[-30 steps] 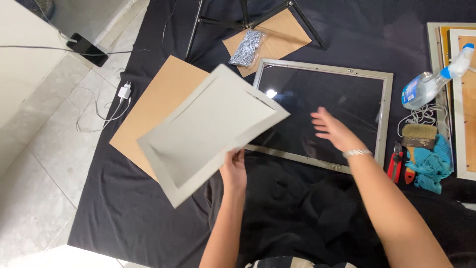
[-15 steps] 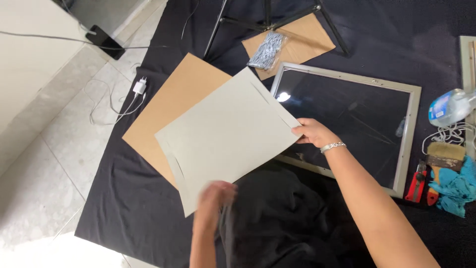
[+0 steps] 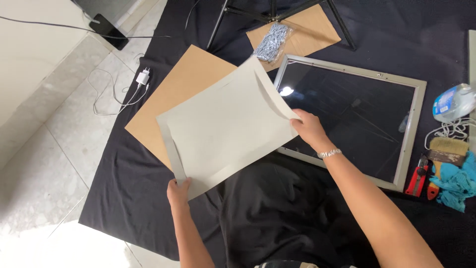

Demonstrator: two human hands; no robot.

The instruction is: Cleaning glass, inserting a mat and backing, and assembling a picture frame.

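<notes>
Here, held a pale grey mat board [image 3: 225, 131] off the floor with both hands, above a black cloth [image 3: 124, 198] spread over the tiles. Left hand [image 3: 178, 191] pinched the near-left corner, thumb on top, fingers hidden under. Right hand [image 3: 308, 128] gripped the right edge, fingers curled onto the board where a corner curled up. Board tilted, overlapping a brown backing board [image 3: 183, 89] lying flat on the cloth and just reaching the left side of a grey picture frame [image 3: 419, 119] with dark glass. Near the frame's right side: a spray bottle [image 3: 453, 101], a brush [image 3: 446, 151], a blue rag [image 3: 456, 183], a red cutter [image 3: 415, 179]. Farther off: a bag of small metal pieces [image 3: 271, 42] on another brown board, and a white charger [image 3: 143, 77] on the tiles. Step judged as positioning the mat board, not yet set down. Next move judged to need both grips kept, the board levelled and squared against whichever piece receives it.
</notes>
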